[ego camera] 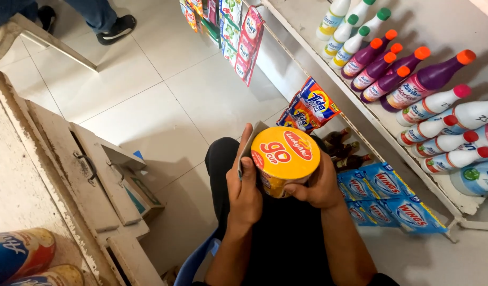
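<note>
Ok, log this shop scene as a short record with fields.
left hand: left hand grips the yellow noodle cup and a flat grey card behind it
right hand: right hand cups the other side of the cup
cup lid: sealed, facing up
shelf: purple bottles and white bottles on the white shelf
hanging: blue sachets

A white shelf carries purple bottles and white bottles in rows along its front edge.
</note>
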